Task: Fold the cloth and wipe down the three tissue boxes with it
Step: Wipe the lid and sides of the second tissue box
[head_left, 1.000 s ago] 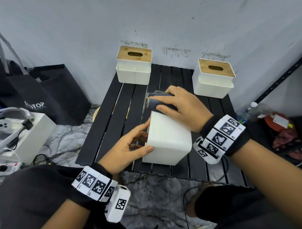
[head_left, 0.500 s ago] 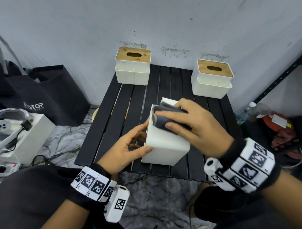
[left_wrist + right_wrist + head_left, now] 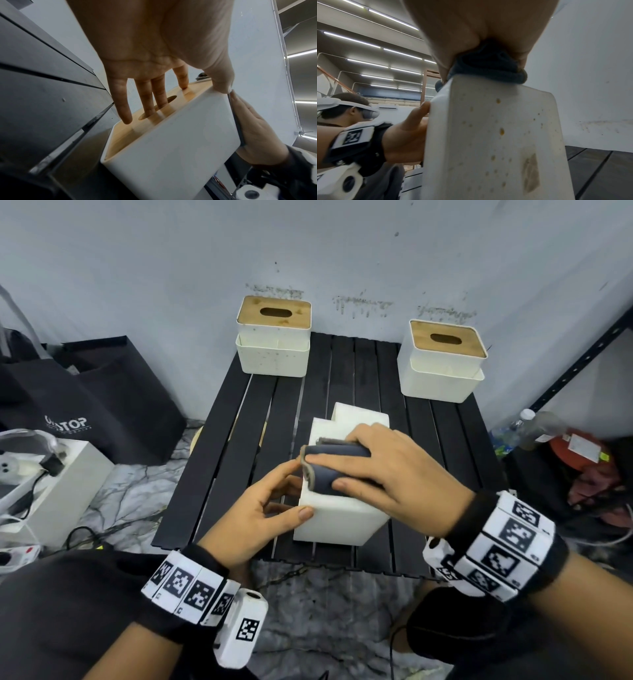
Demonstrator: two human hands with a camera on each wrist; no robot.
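Right now the near box [image 3: 337, 508] lies tipped on its side on the table [image 3: 219, 474], its wooden lid facing left and its long axis running away from the person, toward the two other boxes. The far-left box [image 3: 273, 337] and far-right box [image 3: 442, 361] stand upright well beyond it, apart from each other.

On the near box's upward face sits the folded cloth [image 3: 334, 470], pressed down under the right hand [image 3: 387, 474], whose fingers curl over it and pinch it against the plastic. The left hand [image 3: 260, 515] lies against the box's left side, fingers straight on the wooden lid [image 3: 154, 108] and thumb on the near edge, bracing rather than clenching.

The cloth is toward the near end of that face, so the unwiped stretch appears to lie beyond the right hand, along the box's long axis. A push away from the body would likely cover it. The spotted side [image 3: 501, 135] to the right looks still dirty.
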